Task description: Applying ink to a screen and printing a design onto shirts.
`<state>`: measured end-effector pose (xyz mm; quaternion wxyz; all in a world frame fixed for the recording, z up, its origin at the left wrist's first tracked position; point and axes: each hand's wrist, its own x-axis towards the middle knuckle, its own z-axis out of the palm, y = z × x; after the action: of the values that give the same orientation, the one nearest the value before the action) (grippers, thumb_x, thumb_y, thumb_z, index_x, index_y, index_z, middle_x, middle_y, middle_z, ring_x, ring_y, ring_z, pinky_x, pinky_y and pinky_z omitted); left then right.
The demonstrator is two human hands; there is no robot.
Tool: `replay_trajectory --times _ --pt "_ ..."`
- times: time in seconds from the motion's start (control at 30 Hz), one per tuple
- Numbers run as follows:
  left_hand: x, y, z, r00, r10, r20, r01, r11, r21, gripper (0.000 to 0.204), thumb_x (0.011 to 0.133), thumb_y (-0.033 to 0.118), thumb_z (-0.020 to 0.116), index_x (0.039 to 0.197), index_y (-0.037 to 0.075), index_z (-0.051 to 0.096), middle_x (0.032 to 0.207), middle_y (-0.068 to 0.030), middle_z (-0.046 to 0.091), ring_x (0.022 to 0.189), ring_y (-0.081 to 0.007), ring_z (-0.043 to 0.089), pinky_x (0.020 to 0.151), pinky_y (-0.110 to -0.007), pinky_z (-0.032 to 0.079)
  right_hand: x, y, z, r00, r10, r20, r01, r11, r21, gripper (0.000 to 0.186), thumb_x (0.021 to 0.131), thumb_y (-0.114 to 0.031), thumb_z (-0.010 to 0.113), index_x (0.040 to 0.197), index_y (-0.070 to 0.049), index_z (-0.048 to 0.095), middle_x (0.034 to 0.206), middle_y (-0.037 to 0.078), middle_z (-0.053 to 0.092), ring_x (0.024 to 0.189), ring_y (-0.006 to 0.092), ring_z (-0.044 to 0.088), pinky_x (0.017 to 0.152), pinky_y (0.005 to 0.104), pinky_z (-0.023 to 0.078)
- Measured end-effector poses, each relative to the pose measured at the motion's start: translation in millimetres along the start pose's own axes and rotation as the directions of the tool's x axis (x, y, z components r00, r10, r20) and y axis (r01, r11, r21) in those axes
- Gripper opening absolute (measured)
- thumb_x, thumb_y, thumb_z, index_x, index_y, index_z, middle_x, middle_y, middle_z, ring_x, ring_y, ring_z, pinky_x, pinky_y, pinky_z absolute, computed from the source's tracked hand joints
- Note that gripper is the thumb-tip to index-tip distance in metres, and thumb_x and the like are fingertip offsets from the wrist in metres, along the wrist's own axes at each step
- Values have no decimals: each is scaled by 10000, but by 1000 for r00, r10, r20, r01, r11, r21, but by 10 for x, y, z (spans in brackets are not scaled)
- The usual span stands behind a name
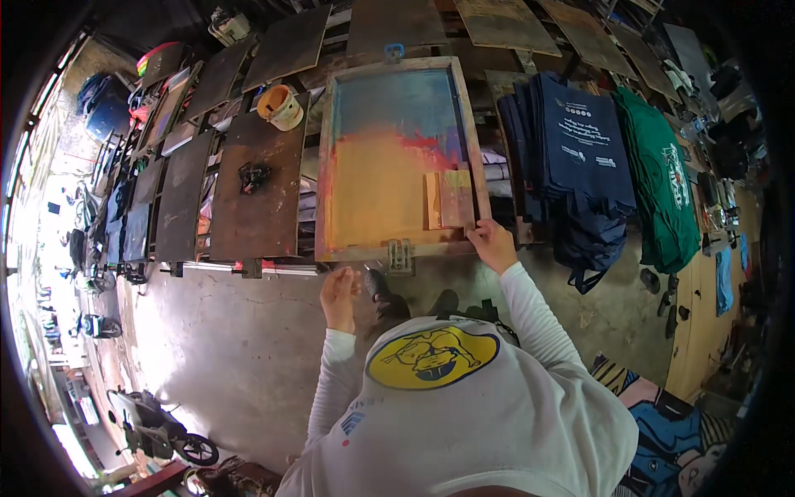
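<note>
In front of me a wooden screen-printing frame [475, 166] lies on the work surface, its mesh stained yellow, red and blue-grey. My right hand [494, 247] is closed on its near right corner. Just off the near left corner, over the floor, hangs my left hand [339, 296], its fingers curled together; what they hold, if anything, is hidden. A metal hinge clamp [401, 257] sits at the middle of the frame's near edge. Inside the frame, at the lower right, rests a flat squeegee-like piece [455, 200] smeared with ink.
Dark boards [258, 186] extend to the left, with an ink-stained bucket [280, 108] and a small black object [254, 176] on them. Stacked navy bags [581, 153] and green bags [662, 178] hang over the near edge at right. A motorbike [157, 427] stands behind left.
</note>
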<state>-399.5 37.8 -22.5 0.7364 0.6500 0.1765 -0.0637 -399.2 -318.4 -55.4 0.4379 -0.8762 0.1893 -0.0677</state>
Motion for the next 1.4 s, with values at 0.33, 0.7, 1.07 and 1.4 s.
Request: replay_trajectory --times 0.33,0.7,1.07,1.4 --pt "520 -46 295 993 60 105 -70 993 95 232 923 209 693 1072 40 638 909 -57 703 744 -110 634 667 -243 500 -60 -311 -142 1000 5 3 -5 950 314 329 860 -95 718 1162 -12 618 784 85 697 649 99 618 619 259 502" --pt "1850 32 -119 735 597 322 -587 322 743 522 880 412 677 1236 55 541 1135 -198 640 1125 -404 559 950 -519 440 448 -79 162 963 -15 -270 101 946 309 275 903 -219 693 1090 -25 638 1017 106 697 925 175 657 800 319 510" --pt "3133 -128 -163 950 282 132 -272 545 793 530 976 487 454 1241 39 558 1080 -267 662 1039 -453 616 909 -547 454 1630 298 576 958 196 -208 -245 938 -247 576 985 -516 416 1170 1 590 1149 304 631 1089 493 580 936 509 456" --pt "3173 -230 -178 973 135 185 -229 576 785 731 996 595 259 1116 -17 642 1144 -325 612 1097 -499 564 958 -540 435 1656 337 622 902 371 -218 -428 831 -356 754 955 -637 342 1192 38 582 1151 350 614 1107 506 578 958 541 448"
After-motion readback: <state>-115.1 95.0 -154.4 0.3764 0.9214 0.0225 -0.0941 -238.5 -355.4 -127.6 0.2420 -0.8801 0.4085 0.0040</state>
